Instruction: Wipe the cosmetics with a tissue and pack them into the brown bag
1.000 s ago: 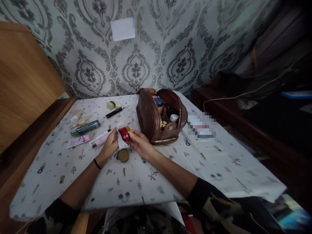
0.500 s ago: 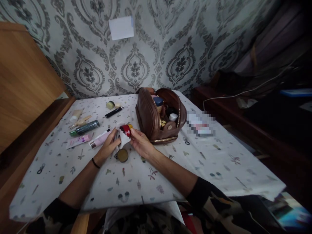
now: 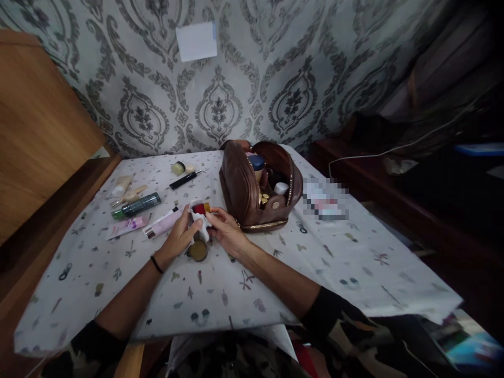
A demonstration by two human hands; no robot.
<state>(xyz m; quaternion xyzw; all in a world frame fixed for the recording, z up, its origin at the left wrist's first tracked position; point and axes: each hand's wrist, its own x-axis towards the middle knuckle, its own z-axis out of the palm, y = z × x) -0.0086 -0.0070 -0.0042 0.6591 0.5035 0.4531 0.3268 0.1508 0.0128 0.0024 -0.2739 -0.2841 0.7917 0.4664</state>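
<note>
A small red container (image 3: 200, 208) with a yellow end is held between my two hands over the table. My left hand (image 3: 180, 234) is closed on a white cloth (image 3: 202, 223) that wraps the container's near side. The fingers of my right hand (image 3: 228, 231) pinch the container at its yellow end. Just beneath the cloth a round olive-gold item (image 3: 197, 251) lies on the table. To the right stands a brown bag (image 3: 244, 191), unzipped, with a blue-topped item (image 3: 256, 163) and a white-lidded jar (image 3: 281, 189) inside.
On the left of the patterned tablecloth (image 3: 157, 294) lie a pink-white tube (image 3: 161, 223), a pink tube (image 3: 128, 227), a dark green bottle (image 3: 140, 205), a beige tube (image 3: 122, 186) and a black pen-like item (image 3: 185, 180). A pixelated object (image 3: 325, 201) lies right of the bag.
The cloth has shifted and now covers more of the red container's near side. My right hand has moved slightly left, and the container looks turned a little.
</note>
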